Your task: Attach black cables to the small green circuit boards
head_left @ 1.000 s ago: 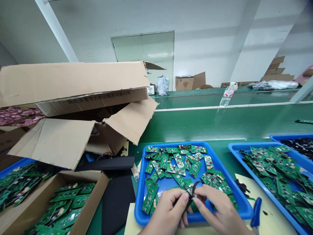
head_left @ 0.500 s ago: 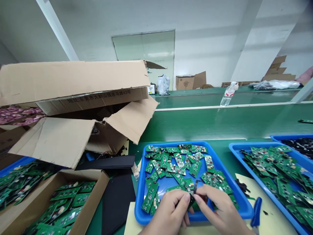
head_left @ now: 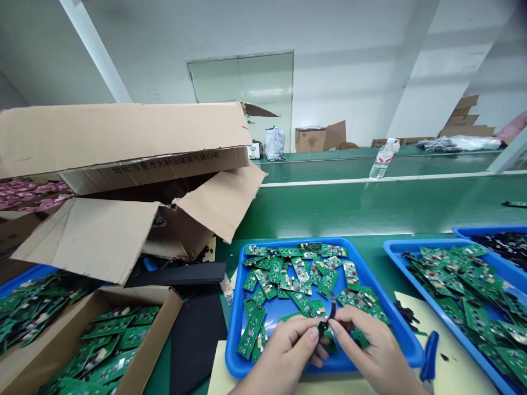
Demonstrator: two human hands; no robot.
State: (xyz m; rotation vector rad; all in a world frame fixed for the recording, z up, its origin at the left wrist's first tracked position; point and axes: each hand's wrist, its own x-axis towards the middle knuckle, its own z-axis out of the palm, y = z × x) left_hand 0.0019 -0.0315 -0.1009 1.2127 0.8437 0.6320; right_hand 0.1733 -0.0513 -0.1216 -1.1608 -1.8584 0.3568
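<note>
The thin black strip [head_left: 333, 308] is held between the two hands just above the near part of the middle blue tray [head_left: 233, 323], its free end rising past the fingertips. The left hand [head_left: 288, 348] has thumb and forefinger closed on its thicker lower part; the right hand [head_left: 368, 343] appears to pinch it a little higher, though the exact contact is partly hidden, and whether the thick part and the strip are one piece cannot be told. To handle it well, I would keep the left fingers firm as the anchor and let the right ones guide the strip lightly, working close to the pinch so that it does not twist or spring away, with the wrists kept clear of the printed circuit boards [head_left: 296, 283] below. Compared with a second ago, when the strip bowed over towards the right hand, it now stands more upright, and more of it shows above the fingers than half a second ago. The boards lie as they did, and the blue-handled tool [head_left: 430, 355] remains on the surface beside the tray, over yellow paper [head_left: 461, 362].
</note>
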